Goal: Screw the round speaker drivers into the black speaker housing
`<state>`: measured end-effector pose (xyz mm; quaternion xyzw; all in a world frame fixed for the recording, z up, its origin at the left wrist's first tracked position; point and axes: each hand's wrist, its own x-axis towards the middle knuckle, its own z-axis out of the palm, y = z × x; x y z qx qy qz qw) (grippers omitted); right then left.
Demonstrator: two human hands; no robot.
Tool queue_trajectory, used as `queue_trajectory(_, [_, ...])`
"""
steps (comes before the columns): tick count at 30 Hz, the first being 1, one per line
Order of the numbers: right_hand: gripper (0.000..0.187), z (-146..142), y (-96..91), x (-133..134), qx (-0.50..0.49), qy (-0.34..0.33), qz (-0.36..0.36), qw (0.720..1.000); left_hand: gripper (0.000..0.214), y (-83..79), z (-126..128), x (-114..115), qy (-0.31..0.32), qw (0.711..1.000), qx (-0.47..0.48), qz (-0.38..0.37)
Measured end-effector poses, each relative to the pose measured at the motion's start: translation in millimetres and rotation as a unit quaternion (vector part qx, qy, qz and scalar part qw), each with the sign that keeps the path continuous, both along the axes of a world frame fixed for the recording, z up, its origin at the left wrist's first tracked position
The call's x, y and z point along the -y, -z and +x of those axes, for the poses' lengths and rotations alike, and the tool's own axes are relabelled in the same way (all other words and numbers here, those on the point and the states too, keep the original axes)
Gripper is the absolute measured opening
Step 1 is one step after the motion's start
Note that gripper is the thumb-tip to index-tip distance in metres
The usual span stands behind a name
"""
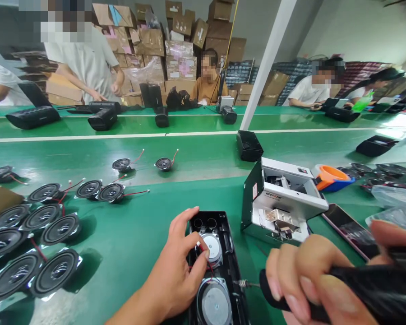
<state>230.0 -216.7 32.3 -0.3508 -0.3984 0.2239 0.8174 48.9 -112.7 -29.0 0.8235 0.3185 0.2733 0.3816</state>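
Housing: black plastic speaker housing [219,266], near centre of green tabletop [128,234]; looks rigid, light; hold by side walls, since drivers and wires seem fragile.
Left hand [179,266]: fingers pressing housing.
Right hand [311,280]: fingers closed around black electric screwdriver [358,289].

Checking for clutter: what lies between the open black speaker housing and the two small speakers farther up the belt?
Head view: only bare green belt between the black speaker housing and the two small speakers.

**Wearer's hands: bare, no gear**

L hand [176,275] & R hand [311,280]: both bare, no gloves, rings or watch. L forearm bare to frame edge, no sleeve in view. R nails short, unpainted. R wrist out of frame.
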Motion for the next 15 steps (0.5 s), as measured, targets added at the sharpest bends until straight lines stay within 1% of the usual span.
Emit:
queue_trajectory(2, [0.054, -9, 3.0, -5, 0.001, 0.0, -0.027, 1.0, 0.024, 0.5, 0, 0, -0.004, 1.0, -0.002, 0.004])
queue_trajectory(4, [0.052, -12, 9.9, -8, 0.005, -0.013, -0.043, 0.999, 0.025, 1.7, 0, 0, -0.007, 1.0, -0.002, 0.005])
queue_trajectory(9, [0.05, -11, 29.0, -10, 0.019, -0.046, -0.06, 0.997, 0.022, 3.4, -2, 0, -0.004, 1.0, -0.008, 0.005])
queue_trajectory(15, [0.049, -10, 38.5, -12, 0.026, -0.061, -0.068, 0.995, 0.022, 1.5, -2, 0, -0.004, 1.0, -0.015, 0.01])
